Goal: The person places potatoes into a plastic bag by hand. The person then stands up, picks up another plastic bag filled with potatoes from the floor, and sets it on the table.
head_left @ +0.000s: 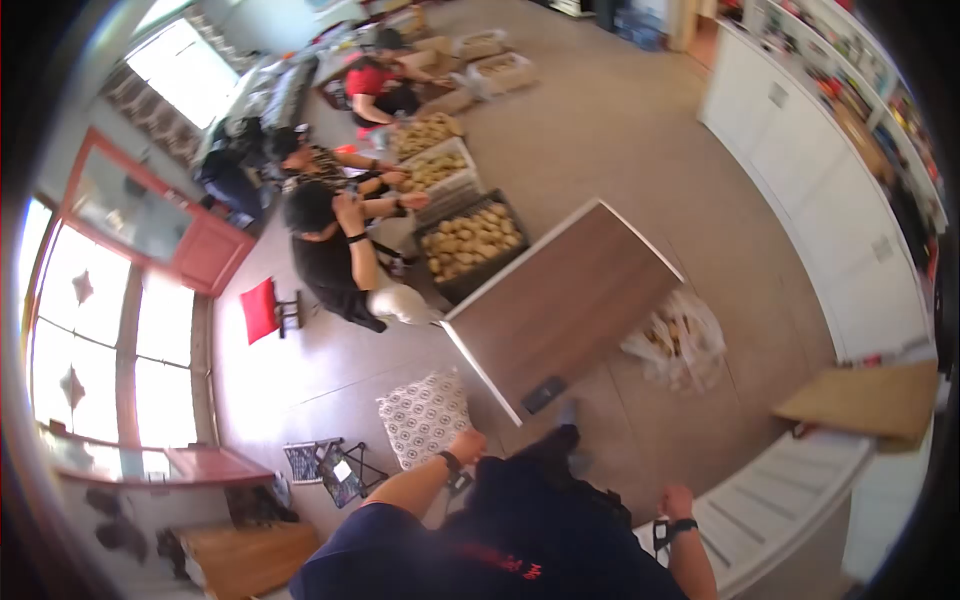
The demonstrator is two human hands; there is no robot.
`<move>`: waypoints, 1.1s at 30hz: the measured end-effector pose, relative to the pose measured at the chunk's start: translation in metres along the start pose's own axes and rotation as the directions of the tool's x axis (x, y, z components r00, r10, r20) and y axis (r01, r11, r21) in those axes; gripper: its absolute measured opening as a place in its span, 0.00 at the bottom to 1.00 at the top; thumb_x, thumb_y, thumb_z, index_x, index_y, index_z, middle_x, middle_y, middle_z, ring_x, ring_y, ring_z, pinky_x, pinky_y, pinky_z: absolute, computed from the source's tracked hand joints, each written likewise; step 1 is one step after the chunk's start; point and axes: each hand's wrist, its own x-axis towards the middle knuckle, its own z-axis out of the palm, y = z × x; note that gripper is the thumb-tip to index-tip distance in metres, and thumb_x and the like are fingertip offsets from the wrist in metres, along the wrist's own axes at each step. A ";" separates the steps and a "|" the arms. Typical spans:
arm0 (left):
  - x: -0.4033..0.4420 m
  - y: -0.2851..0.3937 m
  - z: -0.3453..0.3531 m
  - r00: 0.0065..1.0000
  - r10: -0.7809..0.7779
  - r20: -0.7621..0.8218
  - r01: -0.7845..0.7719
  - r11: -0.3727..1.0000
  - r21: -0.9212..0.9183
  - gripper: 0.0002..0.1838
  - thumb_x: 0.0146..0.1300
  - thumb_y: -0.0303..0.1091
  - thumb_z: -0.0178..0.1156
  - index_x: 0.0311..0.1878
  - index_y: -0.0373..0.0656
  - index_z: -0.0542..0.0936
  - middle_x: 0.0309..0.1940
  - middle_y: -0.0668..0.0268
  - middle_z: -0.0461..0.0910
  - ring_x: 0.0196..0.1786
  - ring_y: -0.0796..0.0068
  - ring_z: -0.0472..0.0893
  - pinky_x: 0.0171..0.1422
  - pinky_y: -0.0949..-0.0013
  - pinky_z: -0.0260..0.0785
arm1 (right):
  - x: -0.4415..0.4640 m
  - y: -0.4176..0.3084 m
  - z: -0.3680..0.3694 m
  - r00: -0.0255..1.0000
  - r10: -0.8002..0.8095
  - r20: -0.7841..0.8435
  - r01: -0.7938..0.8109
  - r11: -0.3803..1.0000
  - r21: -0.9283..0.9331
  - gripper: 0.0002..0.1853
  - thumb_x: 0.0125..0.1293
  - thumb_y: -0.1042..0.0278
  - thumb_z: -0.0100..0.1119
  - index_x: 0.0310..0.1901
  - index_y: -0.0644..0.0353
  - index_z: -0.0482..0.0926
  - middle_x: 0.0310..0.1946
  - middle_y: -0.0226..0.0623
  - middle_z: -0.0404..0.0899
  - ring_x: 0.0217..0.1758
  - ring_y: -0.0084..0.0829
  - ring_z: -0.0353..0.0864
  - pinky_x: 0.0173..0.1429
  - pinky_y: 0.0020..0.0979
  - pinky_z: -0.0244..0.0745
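Observation:
My left hand (466,447) hangs low in front of me, fingers curled, with a dark band on its wrist. It appears beside a patterned cushion (424,415); I cannot tell whether they touch. On the right, my right hand (677,502) is loosely closed, also with a wristband, near a white slatted surface (785,490). Nothing shows in either hand. Ahead stands a brown-topped table (560,305) with a pale edge and a small dark object (544,394) at its near corner.
Beyond the table, a dark crate (515,225) holds potato-like produce. Several seated people work beside more filled crates (475,180). A plastic bag (690,345) lies right of the table. Folding stools (340,475) and a red-cushioned seat (258,310) stand left; white cabinets (810,190) line the right.

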 end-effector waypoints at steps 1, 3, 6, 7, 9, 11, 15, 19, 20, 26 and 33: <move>-0.004 0.022 -0.015 0.998 -0.017 0.057 0.011 0.995 0.096 0.09 0.50 0.31 0.67 0.37 0.49 0.84 0.31 0.66 0.81 0.37 0.68 0.83 0.41 0.65 0.78 | 0.015 -0.020 -0.009 0.973 0.223 0.055 -0.229 0.926 0.301 0.10 0.61 0.67 0.51 0.23 0.58 0.74 0.17 0.36 0.73 0.15 0.31 0.73 0.17 0.33 0.64; 0.018 0.038 -0.021 0.997 0.069 -0.035 -0.053 0.937 0.346 0.11 0.46 0.32 0.69 0.36 0.50 0.84 0.32 0.67 0.82 0.40 0.67 0.83 0.43 0.62 0.77 | 0.049 -0.061 -0.021 0.983 0.179 0.043 -0.184 0.950 0.253 0.09 0.61 0.67 0.52 0.26 0.60 0.75 0.19 0.37 0.74 0.17 0.31 0.74 0.18 0.33 0.66; 0.042 0.049 -0.021 0.997 0.076 0.033 -0.082 0.869 0.488 0.08 0.50 0.40 0.65 0.29 0.48 0.86 0.30 0.60 0.85 0.39 0.59 0.85 0.42 0.57 0.77 | 0.072 -0.105 -0.038 0.979 0.199 0.040 -0.203 0.963 0.180 0.08 0.61 0.68 0.54 0.33 0.62 0.79 0.23 0.38 0.77 0.21 0.30 0.76 0.22 0.33 0.71; 0.059 0.044 -0.015 0.990 0.133 -0.045 -0.086 0.828 0.554 0.08 0.53 0.40 0.64 0.29 0.49 0.87 0.29 0.61 0.85 0.38 0.61 0.85 0.44 0.58 0.77 | 0.085 -0.122 -0.040 0.978 0.188 0.091 -0.201 0.967 0.157 0.08 0.62 0.67 0.54 0.34 0.62 0.80 0.23 0.37 0.77 0.22 0.30 0.77 0.23 0.33 0.72; 0.051 0.103 -0.059 0.845 -0.535 -0.018 0.354 0.583 -0.731 0.12 0.58 0.38 0.57 0.35 0.41 0.85 0.28 0.61 0.85 0.28 0.63 0.85 0.36 0.61 0.78 | 0.123 -0.132 -0.046 0.956 0.212 0.201 -0.226 0.973 0.047 0.10 0.65 0.67 0.51 0.39 0.64 0.77 0.26 0.39 0.78 0.22 0.33 0.79 0.24 0.35 0.75; 0.043 0.149 -0.097 0.831 -0.535 -0.152 0.247 0.600 -0.761 0.15 0.58 0.37 0.54 0.39 0.37 0.83 0.27 0.61 0.84 0.24 0.64 0.84 0.32 0.61 0.77 | 0.161 -0.133 -0.050 0.972 0.155 0.177 -0.139 0.985 -0.100 0.07 0.62 0.70 0.50 0.34 0.62 0.78 0.22 0.37 0.76 0.19 0.32 0.76 0.23 0.36 0.73; 0.027 0.197 -0.133 0.904 -0.364 -0.224 0.120 0.720 -0.684 0.14 0.59 0.36 0.55 0.39 0.37 0.83 0.27 0.60 0.83 0.25 0.65 0.83 0.32 0.60 0.77 | 0.228 -0.153 -0.087 0.838 0.176 0.516 0.094 0.886 -0.454 0.22 0.71 0.47 0.50 0.56 0.55 0.74 0.53 0.45 0.74 0.55 0.38 0.73 0.60 0.44 0.66; 0.047 0.228 -0.095 0.811 -0.274 -0.517 0.035 0.905 -0.425 0.12 0.60 0.36 0.55 0.37 0.38 0.83 0.27 0.57 0.83 0.27 0.63 0.83 0.35 0.59 0.75 | 0.292 -0.172 -0.110 0.801 -0.090 0.592 0.484 0.679 -0.552 0.17 0.70 0.56 0.51 0.44 0.63 0.79 0.26 0.35 0.77 0.29 0.32 0.75 0.35 0.36 0.72; 0.044 0.253 -0.096 0.804 -0.380 -0.458 0.057 0.815 -0.576 0.12 0.60 0.37 0.56 0.35 0.38 0.83 0.28 0.54 0.83 0.31 0.59 0.83 0.39 0.58 0.75 | 0.338 -0.135 -0.119 0.789 -0.107 0.606 0.470 0.739 -0.482 0.16 0.70 0.55 0.52 0.40 0.61 0.79 0.23 0.31 0.76 0.24 0.31 0.72 0.30 0.36 0.69; 0.099 0.323 -0.007 0.670 -0.685 -0.286 0.089 0.457 -0.885 0.10 0.60 0.36 0.57 0.34 0.39 0.82 0.26 0.60 0.82 0.29 0.67 0.83 0.33 0.61 0.76 | 0.409 -0.113 -0.197 0.747 -0.125 0.653 0.286 0.947 -0.146 0.18 0.72 0.53 0.52 0.48 0.59 0.80 0.32 0.38 0.82 0.29 0.33 0.79 0.32 0.38 0.75; 0.139 0.345 0.068 0.832 -0.550 -0.071 0.106 0.282 -0.954 0.08 0.63 0.34 0.57 0.35 0.41 0.81 0.26 0.64 0.81 0.25 0.69 0.82 0.28 0.64 0.77 | 0.459 -0.059 -0.231 0.681 -0.291 0.672 0.605 0.740 -0.293 0.08 0.63 0.67 0.51 0.34 0.60 0.77 0.26 0.37 0.77 0.22 0.33 0.77 0.24 0.38 0.73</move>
